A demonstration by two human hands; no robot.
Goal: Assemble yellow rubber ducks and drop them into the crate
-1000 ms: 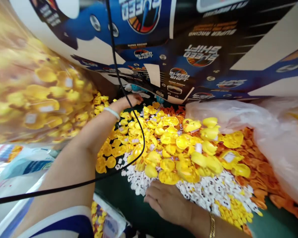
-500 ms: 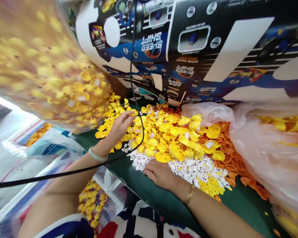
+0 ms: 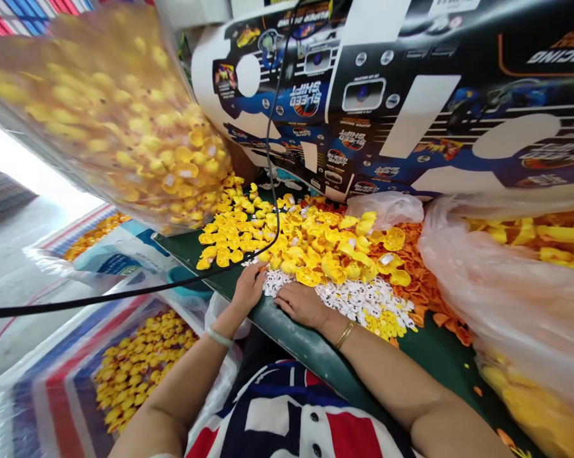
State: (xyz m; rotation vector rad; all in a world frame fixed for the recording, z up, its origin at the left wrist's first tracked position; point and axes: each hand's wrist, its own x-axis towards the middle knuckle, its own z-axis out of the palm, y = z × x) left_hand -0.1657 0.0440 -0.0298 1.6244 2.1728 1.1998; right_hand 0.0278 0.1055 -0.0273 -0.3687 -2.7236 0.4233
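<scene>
Pieces (image 3: 347,298), white with dark spots, are heaped on the table (image 3: 434,351) before yellow shells (image 3: 332,264). Left hand (image 3: 249,287) and right hand (image 3: 304,304) are curled beside them; any grip cannot be told. Left hand has been drawn back from the shells since the earlier frame.

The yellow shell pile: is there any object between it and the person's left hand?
The black cable crosses the view between the left hand and the left part of the yellow shell pile; its height there is unclear. Small white pieces also lie between that hand and the pile's middle.
</scene>
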